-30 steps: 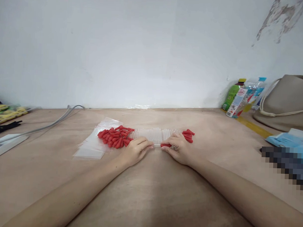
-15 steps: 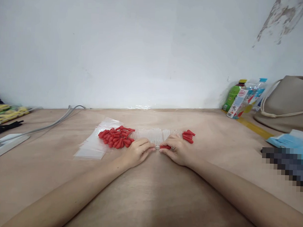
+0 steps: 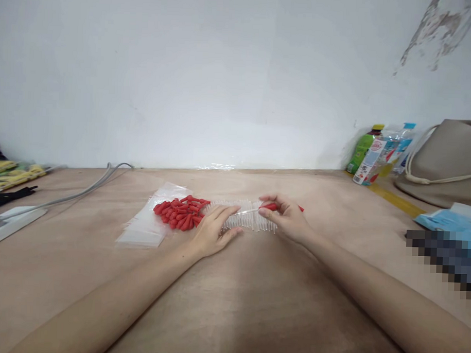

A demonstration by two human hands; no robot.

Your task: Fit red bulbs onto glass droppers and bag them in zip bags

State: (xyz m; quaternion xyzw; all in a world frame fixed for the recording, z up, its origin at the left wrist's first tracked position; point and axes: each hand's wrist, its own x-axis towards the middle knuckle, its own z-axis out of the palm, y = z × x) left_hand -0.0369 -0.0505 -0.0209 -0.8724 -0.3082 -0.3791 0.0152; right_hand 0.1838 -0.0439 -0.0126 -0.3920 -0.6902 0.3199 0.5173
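Note:
My right hand (image 3: 290,218) pinches a dropper (image 3: 270,206) by its red rubber bulb, raised over the row. The clear glass tube of that dropper points left toward my left hand (image 3: 213,228). My left hand lies open, thumb and fingers apart, at the left part of a row of clear glass tubes (image 3: 259,222). Left of it is a heap of loose red rubber bulbs (image 3: 178,212), partly resting on clear plastic bags (image 3: 143,231). Behind my right hand a bit of another red bulb (image 3: 301,208) shows; the rest there is hidden.
Bottles (image 3: 363,150) and a carton (image 3: 369,161) stand at the back right by a grey-beige bag (image 3: 447,158). A blue packet (image 3: 438,220) lies at the right edge. At left are a grey cable (image 3: 90,188), a white power strip (image 3: 21,223) and yellow packets (image 3: 17,176).
My right hand has lifted up and slightly right with the dropper. My left hand has let go of the tube end, its fingers now spread. More of the tube row shows.

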